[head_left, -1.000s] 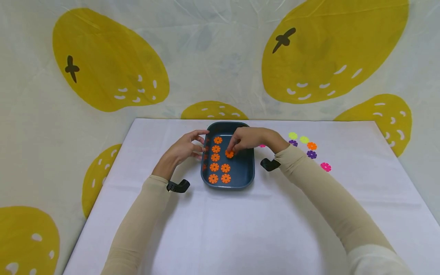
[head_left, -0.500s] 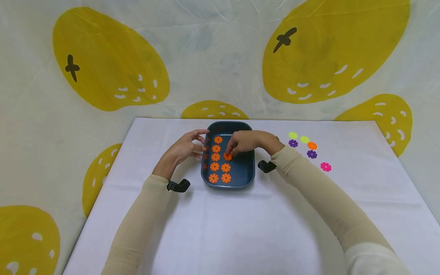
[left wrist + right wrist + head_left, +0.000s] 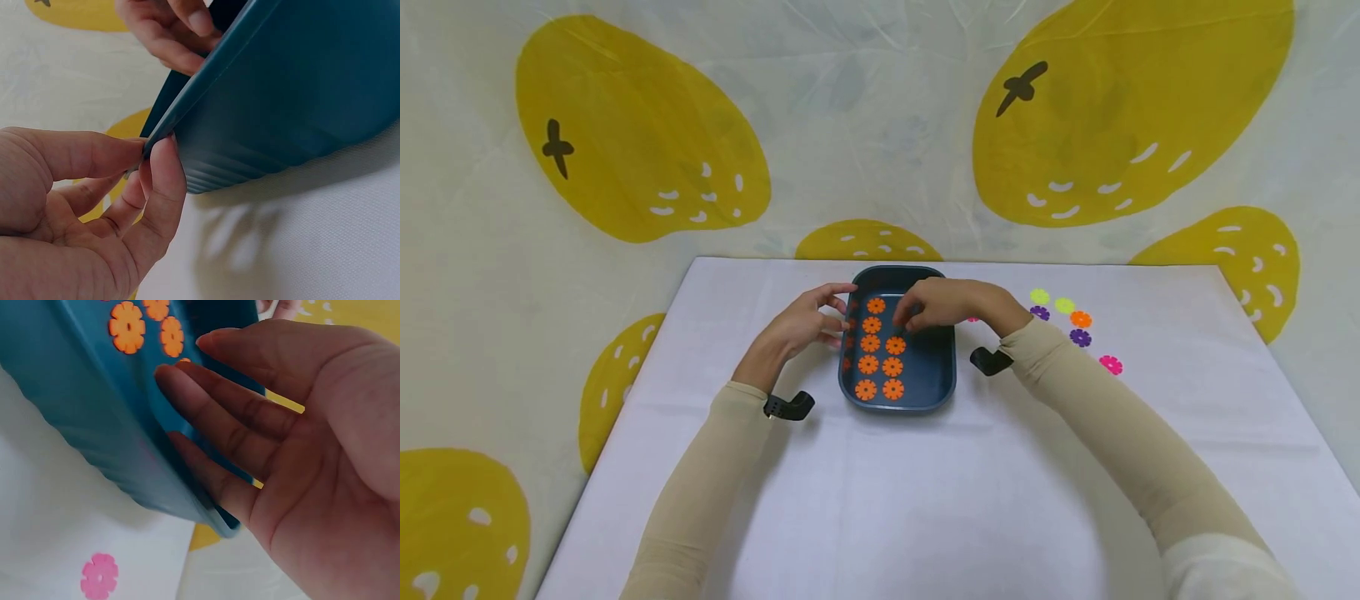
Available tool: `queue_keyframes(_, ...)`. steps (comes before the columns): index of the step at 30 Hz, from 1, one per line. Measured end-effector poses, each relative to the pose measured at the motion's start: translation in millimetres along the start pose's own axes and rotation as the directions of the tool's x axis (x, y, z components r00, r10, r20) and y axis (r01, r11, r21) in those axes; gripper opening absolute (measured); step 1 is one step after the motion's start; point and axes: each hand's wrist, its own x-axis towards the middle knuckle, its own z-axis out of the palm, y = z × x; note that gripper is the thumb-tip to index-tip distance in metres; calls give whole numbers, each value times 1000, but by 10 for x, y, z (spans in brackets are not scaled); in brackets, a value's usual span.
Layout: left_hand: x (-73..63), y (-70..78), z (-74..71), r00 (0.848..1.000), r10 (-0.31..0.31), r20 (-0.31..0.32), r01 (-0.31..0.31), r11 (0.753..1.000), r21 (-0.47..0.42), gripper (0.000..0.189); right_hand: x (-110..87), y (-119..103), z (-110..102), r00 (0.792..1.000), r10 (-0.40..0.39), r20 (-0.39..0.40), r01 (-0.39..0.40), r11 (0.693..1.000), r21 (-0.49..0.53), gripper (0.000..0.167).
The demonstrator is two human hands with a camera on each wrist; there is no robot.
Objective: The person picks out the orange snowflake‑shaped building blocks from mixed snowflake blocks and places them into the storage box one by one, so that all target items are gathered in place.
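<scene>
A dark blue rectangular tray [image 3: 928, 375] stands near the far side of the table. Flat orange notched discs [image 3: 868, 364] lie inside it in two columns, a longer one along the left wall and a shorter one beside it. My left hand [image 3: 808, 318] pinches the tray's left rim between thumb and finger, plain in the left wrist view. Over the tray hovers my right hand [image 3: 942, 302], just beyond the top orange disc [image 3: 896, 345] of the second column. Its fingers [image 3: 215, 415] are apart and nothing shows between them in the right wrist view.
Right of the tray lie loose discs: yellow [image 3: 1040, 297], purple [image 3: 1080, 337], orange [image 3: 1081, 319] and pink [image 3: 1111, 364]. Another pink disc [image 3: 99, 576] lies close to the tray's right side. White cloth [image 3: 880, 500] covers the table, and a patterned curtain [image 3: 865, 125] hangs behind.
My right hand has set an orange disc down at the top of the second column, let go and lifted slightly away to the far right. The left hand stays at the rim.
</scene>
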Motion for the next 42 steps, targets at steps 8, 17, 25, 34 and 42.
queue_keyframes(8, 1, -8, 9, 1000, 3, -5, -3, 1000, -5, 73, -254, -5, -70, 998, -24, -65, 28, 998, 63, 32)
queue_keyframes(17, 11, -5, 16, 1000, 6, 3, -6, 1000, -6, 74, -531, 121, -93, 991, 4, -134, 11, 994, 113, 28)
queue_keyframes(25, 1, 13, 21, 1000, -9, 1, 9, 1000, -7, 75, -758, 250, -116, 988, 73, -137, -46, 980, 193, 28)
queue_keyframes(34, 12, 7, 20, 1000, -5, -1, 5, 1000, -22, 75, -1019, 404, -108, 987, 65, -144, -46, 990, 132, 27)
queue_keyframes(42, 21, 1, 16, 1000, -11, -4, 11, 1000, -16, 74, -1244, 564, -13, 980, 146, -134, -129, 983, 130, 25)
